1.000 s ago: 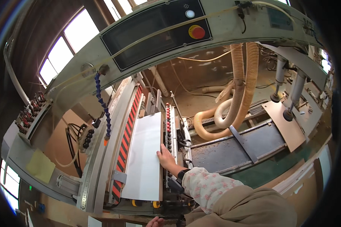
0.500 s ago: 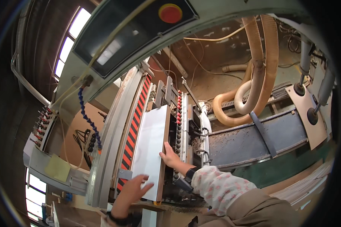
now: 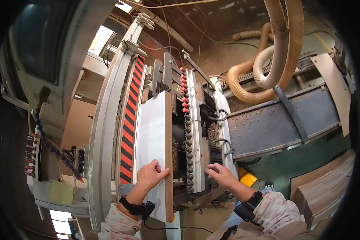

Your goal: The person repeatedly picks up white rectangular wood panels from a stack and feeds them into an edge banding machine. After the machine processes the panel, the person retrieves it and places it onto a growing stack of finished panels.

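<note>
A long white panel with a brown raw edge lies on the bed of a woodworking machine, running away from me. My left hand rests on the panel's near end, thumb hooked over its right edge. My right hand is off the panel, its fingers bent against the pale rail that carries a row of round rollers, red ones at the far end. It holds nothing I can make out. Both wrists wear black bands.
A red-and-black striped guard and a curved metal frame run along the panel's left. Tan dust hoses hang at upper right above a dusty grey conveyor. Stacked boards lie lower right; a yellow object sits by my right wrist.
My left hand came up from the lower edge onto the panel's near end. My right hand left the panel's edge and moved right to the roller rail. The view tilted closer.
</note>
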`<state>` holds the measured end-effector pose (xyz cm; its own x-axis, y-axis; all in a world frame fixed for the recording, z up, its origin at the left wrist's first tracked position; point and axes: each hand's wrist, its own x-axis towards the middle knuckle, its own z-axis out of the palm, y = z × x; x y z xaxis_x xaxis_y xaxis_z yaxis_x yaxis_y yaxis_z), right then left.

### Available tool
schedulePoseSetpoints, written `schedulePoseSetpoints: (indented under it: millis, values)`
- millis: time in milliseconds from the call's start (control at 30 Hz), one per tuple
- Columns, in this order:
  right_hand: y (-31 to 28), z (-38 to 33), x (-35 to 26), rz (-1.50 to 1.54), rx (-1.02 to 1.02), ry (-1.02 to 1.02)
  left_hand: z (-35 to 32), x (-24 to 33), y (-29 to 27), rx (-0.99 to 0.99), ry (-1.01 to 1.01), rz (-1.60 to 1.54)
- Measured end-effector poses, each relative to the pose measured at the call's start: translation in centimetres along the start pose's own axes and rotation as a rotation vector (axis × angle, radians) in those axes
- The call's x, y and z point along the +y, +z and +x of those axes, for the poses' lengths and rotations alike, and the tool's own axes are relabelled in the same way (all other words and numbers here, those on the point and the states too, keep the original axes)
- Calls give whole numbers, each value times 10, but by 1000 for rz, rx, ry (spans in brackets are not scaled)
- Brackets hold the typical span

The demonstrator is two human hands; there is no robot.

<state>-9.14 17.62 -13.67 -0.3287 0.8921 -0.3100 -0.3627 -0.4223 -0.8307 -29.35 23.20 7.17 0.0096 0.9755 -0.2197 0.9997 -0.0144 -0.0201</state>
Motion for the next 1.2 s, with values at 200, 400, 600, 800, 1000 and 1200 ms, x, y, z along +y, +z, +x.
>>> schedulePoseSetpoints:
  millis: [200,400,600,800,1000,1200]
  values:
    - [48,25,6,-40,-166,-70,7,-10,-4,-80,25,-127]
    - [79,54,-9,66,-273,-21,1,-29,-52,-39,-27,-365]
    - [111,77,-43,316,-275,-155,-6,-42,-64,-51,-76,-659]
    - [111,71,-57,444,-188,-172,-3,-23,-41,-79,-62,-550]
    - [142,82,-50,80,30,-272,3,-14,-36,-133,15,-441]
    - [162,76,-55,73,170,-202,-8,-8,-46,-95,-19,-273]
